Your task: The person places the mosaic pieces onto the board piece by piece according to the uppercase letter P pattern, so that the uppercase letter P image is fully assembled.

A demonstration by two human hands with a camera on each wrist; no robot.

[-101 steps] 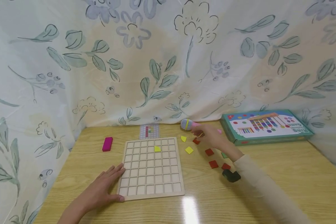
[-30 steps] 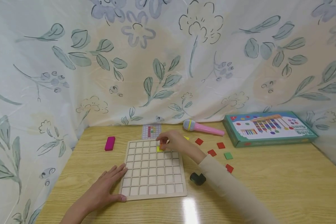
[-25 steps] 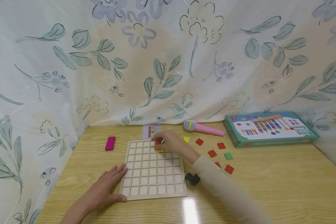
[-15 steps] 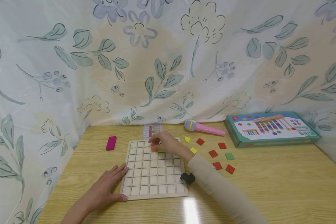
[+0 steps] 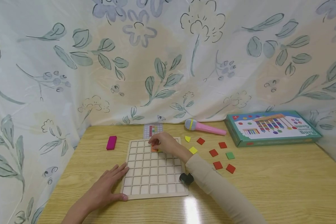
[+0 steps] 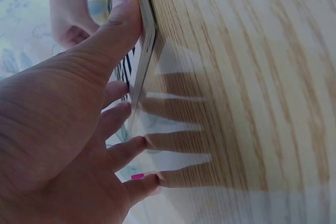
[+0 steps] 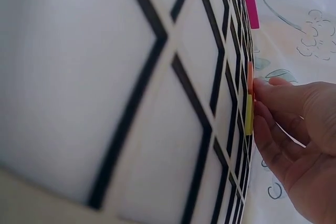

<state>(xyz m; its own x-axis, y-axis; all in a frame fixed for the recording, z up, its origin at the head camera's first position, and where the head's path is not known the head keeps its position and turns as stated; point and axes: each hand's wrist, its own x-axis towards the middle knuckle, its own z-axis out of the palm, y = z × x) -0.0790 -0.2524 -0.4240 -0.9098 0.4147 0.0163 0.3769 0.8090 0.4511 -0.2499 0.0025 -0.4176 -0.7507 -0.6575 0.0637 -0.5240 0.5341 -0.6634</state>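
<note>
A wooden grid board [image 5: 149, 196] lies on the table. My left hand [image 5: 106, 185] rests at its left side, fingers spread, the thumb [image 6: 126, 17] over the edge near the front corner. My right hand [image 5: 168, 144] reaches over the board's far rows, thumb and fingertips pinching a small orange square tile [image 5: 153, 148] at one cell. Beside that tile, a yellow tile [image 7: 249, 114] sits in the adjoining cell, partly hidden by my fingers in the head view. Behind the board lies a printed grid card [image 5: 147, 130] with coloured squares.
Right of the board lie several red tiles [image 5: 213, 152], a green tile [image 5: 230, 155], a yellow square [image 5: 193, 150] and a yellow quarter-round tile [image 5: 187, 138]. A pink toy microphone [image 5: 207, 128] and a boxed game [image 5: 274, 129] stand behind them. A magenta block [image 5: 111, 142] lies left.
My right hand went from the loose tiles to the board with an orange tile, then slid left past the yellow tile to the cell beside it. My left hand stays at the board's edge.
</note>
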